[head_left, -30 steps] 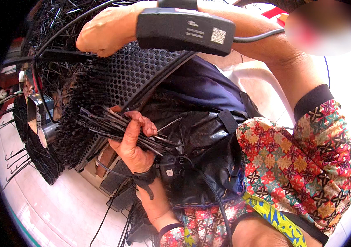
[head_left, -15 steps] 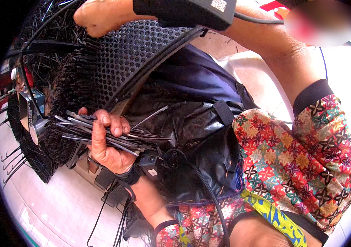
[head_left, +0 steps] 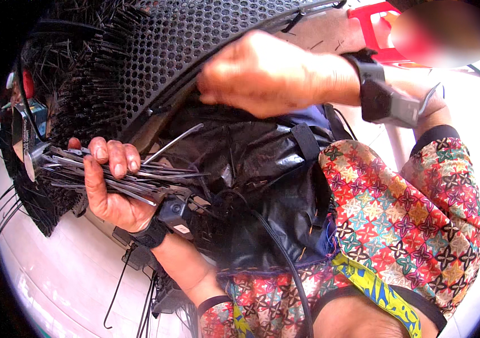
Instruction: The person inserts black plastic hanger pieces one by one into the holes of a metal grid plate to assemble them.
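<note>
Your left hand (head_left: 110,188) was full of thin metal rods (head_left: 110,177), just beside a thick wall of black bristles (head_left: 76,107). The holed black panel (head_left: 195,50) blocked the top, touching your right hand (head_left: 262,73). Open room was the pale floor (head_left: 65,276) below.

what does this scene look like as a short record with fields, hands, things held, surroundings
left hand: closed around a bundle of thin dark metal rods, held roughly level
right hand: at the edge of a black perforated panel, fingertips pinched together; what they grip is hidden
panel: curved, full of small holes, many rods sticking out on its left part
lap: black plastic sheet over patterned clothing
wrists: dark band with a small device on each
floor: pale, with loose bent wires
</note>
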The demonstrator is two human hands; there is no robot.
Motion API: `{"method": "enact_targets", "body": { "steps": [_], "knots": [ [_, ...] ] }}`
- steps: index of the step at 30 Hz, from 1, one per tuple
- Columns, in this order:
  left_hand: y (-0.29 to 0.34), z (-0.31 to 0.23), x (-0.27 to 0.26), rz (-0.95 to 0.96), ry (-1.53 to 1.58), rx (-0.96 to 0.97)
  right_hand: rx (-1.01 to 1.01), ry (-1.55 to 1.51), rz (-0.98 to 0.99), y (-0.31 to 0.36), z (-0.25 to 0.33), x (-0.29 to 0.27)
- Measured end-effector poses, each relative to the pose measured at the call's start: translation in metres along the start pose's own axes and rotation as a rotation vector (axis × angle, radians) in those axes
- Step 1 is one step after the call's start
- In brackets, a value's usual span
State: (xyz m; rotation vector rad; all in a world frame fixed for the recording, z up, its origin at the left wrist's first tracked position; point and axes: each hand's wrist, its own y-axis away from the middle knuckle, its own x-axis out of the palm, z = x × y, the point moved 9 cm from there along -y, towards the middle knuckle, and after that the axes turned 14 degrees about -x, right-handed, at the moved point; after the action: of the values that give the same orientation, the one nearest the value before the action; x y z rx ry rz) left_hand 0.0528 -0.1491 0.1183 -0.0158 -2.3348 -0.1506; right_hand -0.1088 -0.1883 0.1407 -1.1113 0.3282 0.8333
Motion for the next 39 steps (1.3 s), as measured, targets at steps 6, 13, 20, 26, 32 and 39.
{"method": "enact_targets", "body": {
  "steps": [6, 13, 20, 26, 32, 39],
  "knots": [
    [0.0, -0.011, -0.006, -0.005, -0.005, 0.011, 0.445, -0.217, 0.404, 0.052, -0.03, 0.082],
    [0.0, -0.02, -0.004, -0.016, -0.01, 0.03, 0.371, -0.093, 0.271, 0.045, -0.044, 0.11],
    [0.004, -0.027, -0.002, -0.013, -0.018, 0.066, 0.443, -0.103, 0.392, 0.046, -0.077, 0.147],
    [0.008, -0.03, -0.006, -0.015, -0.01, 0.065, 0.114, -0.018, 0.356, 0.012, -0.018, 0.123],
    [0.005, -0.031, 0.0, 0.004, -0.011, 0.056, 0.053, -0.145, 0.403, 0.008, -0.002, 0.156],
    [0.008, -0.034, -0.005, -0.014, -0.036, 0.058, -0.033, -0.252, 0.377, 0.002, -0.011, 0.134]
  ]
}}
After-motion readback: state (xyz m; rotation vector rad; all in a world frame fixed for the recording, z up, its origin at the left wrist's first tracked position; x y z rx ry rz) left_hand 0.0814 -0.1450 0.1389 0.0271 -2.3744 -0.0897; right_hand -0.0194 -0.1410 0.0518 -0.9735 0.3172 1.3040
